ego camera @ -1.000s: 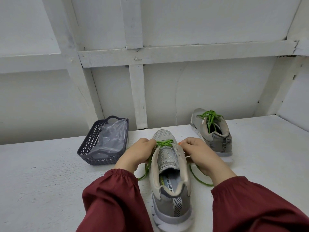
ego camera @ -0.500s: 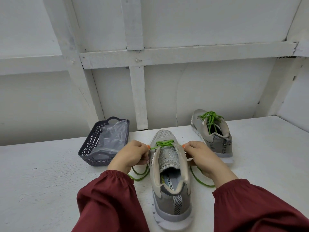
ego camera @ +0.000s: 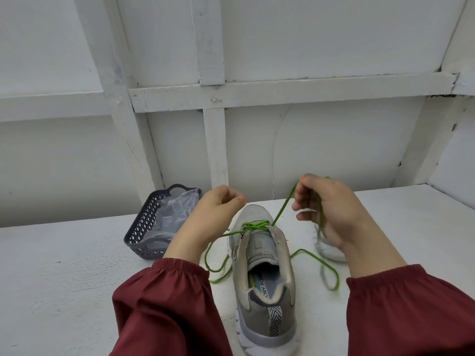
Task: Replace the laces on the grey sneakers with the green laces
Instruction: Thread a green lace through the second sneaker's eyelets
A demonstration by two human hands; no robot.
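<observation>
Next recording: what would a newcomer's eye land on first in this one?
The bright green lace stands out, pulled taut from the front eyelets of the grey sneaker at centre up to the right hand, which pinches it. Its slack loops lie on the white table either side of the shoe; the left hand hovers curled beside the toe.

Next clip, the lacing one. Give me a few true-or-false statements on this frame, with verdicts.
1. The right hand pinches a green lace that runs up from the near sneaker. True.
2. The near sneaker is laced to the top. False: the lace runs only through the eyelets nearest the toe.
3. The basket stands right of that sneaker. False: it stands to its left.
4. A clear plastic bag lies in the basket. True.
</observation>
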